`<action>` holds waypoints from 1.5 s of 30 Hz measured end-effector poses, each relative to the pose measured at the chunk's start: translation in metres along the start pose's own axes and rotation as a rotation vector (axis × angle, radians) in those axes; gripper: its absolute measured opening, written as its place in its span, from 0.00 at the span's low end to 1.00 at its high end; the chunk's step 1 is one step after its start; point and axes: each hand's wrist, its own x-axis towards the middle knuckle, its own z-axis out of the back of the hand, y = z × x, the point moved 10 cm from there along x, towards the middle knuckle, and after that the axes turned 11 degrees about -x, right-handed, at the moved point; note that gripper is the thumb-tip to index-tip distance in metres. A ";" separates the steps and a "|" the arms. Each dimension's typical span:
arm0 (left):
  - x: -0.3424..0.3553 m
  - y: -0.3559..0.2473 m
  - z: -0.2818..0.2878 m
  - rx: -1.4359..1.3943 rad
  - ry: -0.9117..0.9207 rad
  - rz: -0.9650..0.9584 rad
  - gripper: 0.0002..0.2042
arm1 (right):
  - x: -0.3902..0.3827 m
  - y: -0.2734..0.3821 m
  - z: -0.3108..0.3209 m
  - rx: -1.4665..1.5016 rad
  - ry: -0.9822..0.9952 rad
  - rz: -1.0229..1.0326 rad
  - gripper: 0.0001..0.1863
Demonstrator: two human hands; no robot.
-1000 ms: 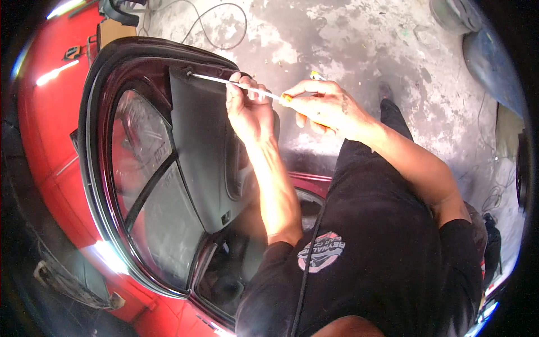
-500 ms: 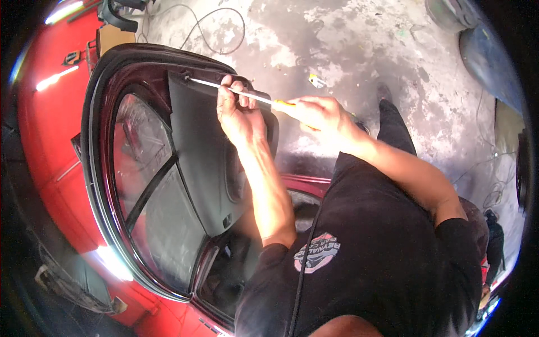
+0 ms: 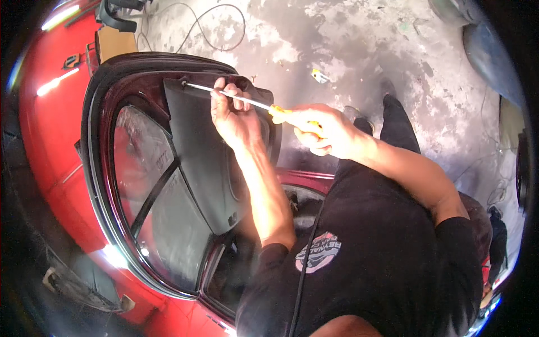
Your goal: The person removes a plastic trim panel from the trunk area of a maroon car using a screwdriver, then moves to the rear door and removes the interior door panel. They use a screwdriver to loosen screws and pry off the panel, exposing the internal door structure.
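My right hand (image 3: pixel 328 129) grips the yellow handle (image 3: pixel 278 112) of a long screwdriver (image 3: pixel 199 87). Its thin shaft reaches left to a fastener (image 3: pixel 184 82) in the upper corner of a dark grey trim panel (image 3: pixel 195 146) on a maroon, open car door or hatch (image 3: pixel 105 85) with glass panes. My left hand (image 3: pixel 236 121) lies palm up below the shaft, fingers curled around its middle, close to the panel. The tip is too small to see whether it sits inside the fastener.
A red surface (image 3: pixel 50 140) lies left, a cardboard box (image 3: pixel 114 42) at upper left. The mottled concrete floor (image 3: pixel 286 39) holds a looped cable and small yellow object (image 3: pixel 319 76). A blue-grey container (image 3: pixel 483 73) stands upper right; dark-clothed legs (image 3: pixel 497 241), possibly another person's, show at far right.
Both hands have shifted slightly left in the picture, and the door appears a little lower. More of the yellow handle now shows in my right hand.
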 end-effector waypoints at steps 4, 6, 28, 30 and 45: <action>0.016 -0.002 0.013 -0.030 0.117 0.070 0.09 | -0.003 0.024 0.013 -0.391 -0.105 0.080 0.19; 0.018 -0.002 0.019 -0.031 0.058 0.058 0.10 | -0.019 0.055 0.010 -0.863 -0.163 0.340 0.17; 0.015 -0.013 0.001 0.069 -0.015 -0.045 0.07 | 0.004 0.020 0.005 -0.109 0.024 0.008 0.16; 0.019 -0.014 0.010 0.051 -0.022 -0.033 0.06 | 0.006 0.021 0.007 -0.031 0.110 -0.169 0.15; 0.007 -0.031 0.023 0.355 -0.178 -0.099 0.11 | 0.013 0.000 -0.010 0.205 0.364 -0.228 0.25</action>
